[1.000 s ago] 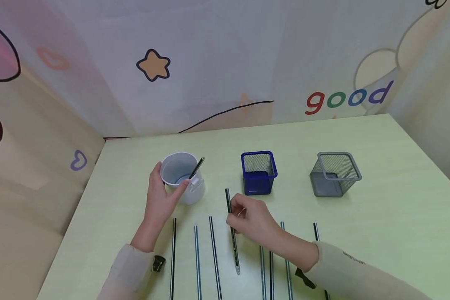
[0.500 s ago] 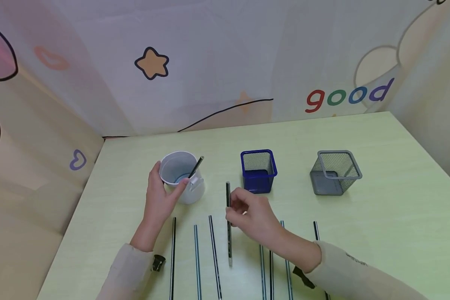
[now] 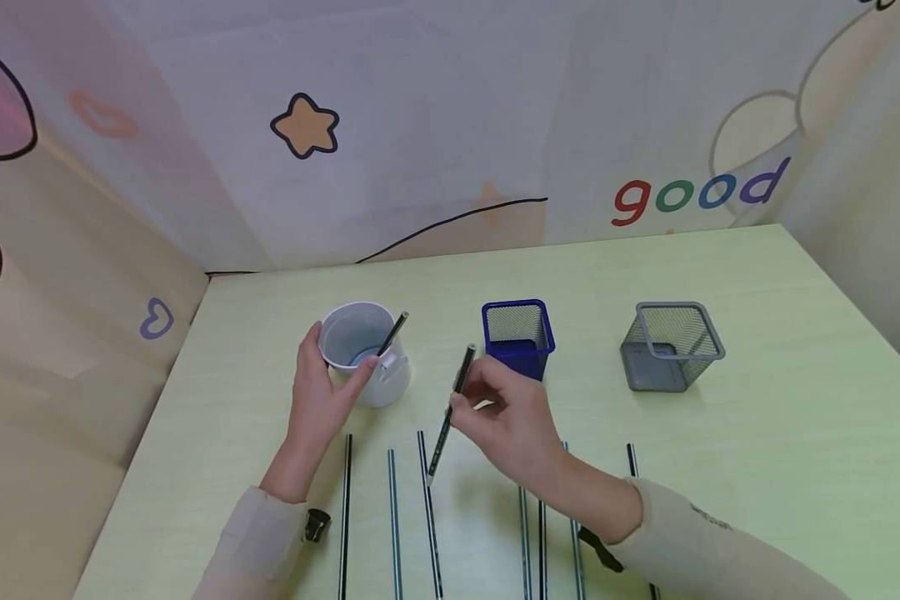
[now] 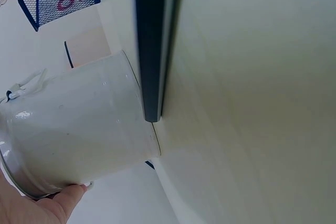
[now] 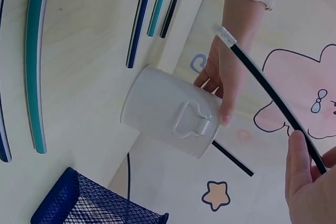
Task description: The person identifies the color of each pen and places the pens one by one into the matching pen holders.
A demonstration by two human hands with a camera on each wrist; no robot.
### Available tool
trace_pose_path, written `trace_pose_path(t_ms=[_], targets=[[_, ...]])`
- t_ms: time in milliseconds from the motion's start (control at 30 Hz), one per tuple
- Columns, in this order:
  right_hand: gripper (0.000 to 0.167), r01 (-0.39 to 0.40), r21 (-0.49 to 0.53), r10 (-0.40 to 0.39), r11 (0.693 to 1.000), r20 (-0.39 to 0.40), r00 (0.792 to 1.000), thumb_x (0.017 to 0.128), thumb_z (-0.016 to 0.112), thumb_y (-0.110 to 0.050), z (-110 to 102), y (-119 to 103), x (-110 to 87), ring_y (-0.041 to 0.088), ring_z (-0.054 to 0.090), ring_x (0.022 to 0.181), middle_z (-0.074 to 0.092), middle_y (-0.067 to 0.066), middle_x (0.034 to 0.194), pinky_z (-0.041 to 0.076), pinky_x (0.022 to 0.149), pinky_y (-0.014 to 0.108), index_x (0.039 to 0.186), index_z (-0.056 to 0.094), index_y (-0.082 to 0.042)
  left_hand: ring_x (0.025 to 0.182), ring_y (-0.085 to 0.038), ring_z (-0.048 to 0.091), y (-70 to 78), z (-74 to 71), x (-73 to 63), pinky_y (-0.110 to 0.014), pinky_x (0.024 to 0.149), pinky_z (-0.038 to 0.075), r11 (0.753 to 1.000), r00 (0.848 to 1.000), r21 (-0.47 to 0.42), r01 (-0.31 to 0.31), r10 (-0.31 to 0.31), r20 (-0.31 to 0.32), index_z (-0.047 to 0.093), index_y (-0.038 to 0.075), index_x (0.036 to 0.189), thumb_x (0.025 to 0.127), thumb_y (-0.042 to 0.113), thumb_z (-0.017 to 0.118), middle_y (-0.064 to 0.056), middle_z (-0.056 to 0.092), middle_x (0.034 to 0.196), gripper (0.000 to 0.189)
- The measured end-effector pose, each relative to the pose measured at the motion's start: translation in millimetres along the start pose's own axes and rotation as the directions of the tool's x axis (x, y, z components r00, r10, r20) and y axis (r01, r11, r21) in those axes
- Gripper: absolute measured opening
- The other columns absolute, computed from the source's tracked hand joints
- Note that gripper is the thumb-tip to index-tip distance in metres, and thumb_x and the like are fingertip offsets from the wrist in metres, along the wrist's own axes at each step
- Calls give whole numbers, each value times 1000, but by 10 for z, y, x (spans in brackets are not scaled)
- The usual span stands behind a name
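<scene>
My left hand (image 3: 322, 417) grips the white cup (image 3: 378, 387) at its left side, with the thumb at the near rim. Inside the cup one dark pencil (image 3: 393, 333) leans, its upper end poking past the rim near the small handle (image 5: 191, 121). My right hand (image 3: 512, 408) pinches another dark pencil (image 3: 439, 446) above the table. This pencil slants, and its white eraser end (image 5: 226, 35) points down toward the front left. Dark and teal pencils lie in a spaced row on the table, among them a teal pencil (image 3: 395, 525) and a dark pencil (image 3: 346, 517) near the left forearm.
Behind the right hand stands a blue mesh basket (image 3: 517, 358). A grey mesh basket (image 3: 656, 375) is farther right. A printed curtain (image 3: 435, 125) rises at the table's (image 3: 780, 467) back edge.
My right hand has raised the pencil off the table and moved it slightly away from me. Its eraser end has swung left. The left hand and the cup have stayed put.
</scene>
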State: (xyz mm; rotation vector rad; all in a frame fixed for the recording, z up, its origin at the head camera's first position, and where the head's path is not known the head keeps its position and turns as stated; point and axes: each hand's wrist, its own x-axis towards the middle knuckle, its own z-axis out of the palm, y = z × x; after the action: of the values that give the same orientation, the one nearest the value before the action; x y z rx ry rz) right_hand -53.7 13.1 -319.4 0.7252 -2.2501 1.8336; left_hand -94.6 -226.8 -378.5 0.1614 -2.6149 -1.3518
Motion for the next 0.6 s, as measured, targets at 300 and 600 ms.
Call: trace_pose_path(t_ms=[300,600], targets=[[13,169,17,-166,985,-106,980,81,60,11,32,10,36,15,64,73,63,13,82,57,60,25,86,59,0,136,-36,34,-14,5,1,-49,109,35,1000,1000,-2,8,-8,2,10,5,151,86,40,68,-19,24,150,95],[14,266,111,-247,958,-159,956,80,55,17,88,30,65,20,67,73,60,16,82,57,65,24,89,56,6,136,-36,33,-15,6,2,-50,109,35,1000,1000,5,11,-11,3,10,6,151,85,42,69,-18,25,150,95]])
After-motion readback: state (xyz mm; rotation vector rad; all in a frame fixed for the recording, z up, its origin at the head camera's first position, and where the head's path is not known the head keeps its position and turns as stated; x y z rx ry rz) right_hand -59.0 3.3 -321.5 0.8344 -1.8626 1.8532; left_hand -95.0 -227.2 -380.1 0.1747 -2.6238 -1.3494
